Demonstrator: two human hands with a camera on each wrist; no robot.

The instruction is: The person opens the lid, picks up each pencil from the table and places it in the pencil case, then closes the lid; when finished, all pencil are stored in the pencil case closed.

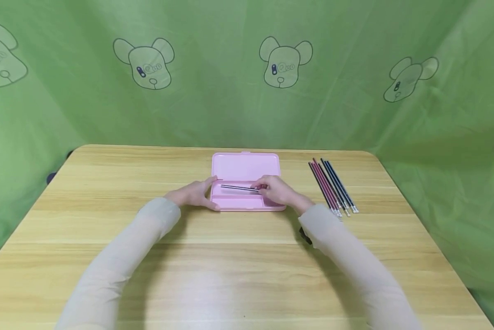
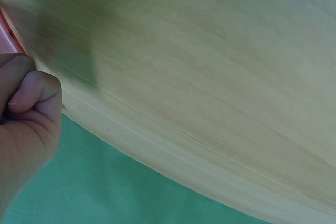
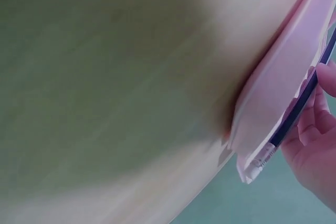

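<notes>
A pink pencil case (image 1: 236, 202) lies with its lid (image 1: 245, 167) raised at the back and its divided tray facing up. My left hand (image 1: 195, 192) holds the left end, thumb at the front corner and fingers at the back. In the left wrist view, that hand (image 2: 31, 103) has curled fingers beside a pink edge. My right hand (image 1: 276, 189) pinches a dark pencil (image 1: 236, 187) lengthwise over the rear compartment. Seen from the right wrist, the pencil (image 3: 296, 108) shows a white eraser end near the case rim (image 3: 278, 72).
To the right of the case, several loose pencils, maroon (image 1: 324, 185) and dark blue (image 1: 341, 185), lie side by side on the wooden table (image 1: 214, 275), eraser ends toward me. A green curtain (image 1: 218, 91) with mouse-like faces hangs behind and at the sides.
</notes>
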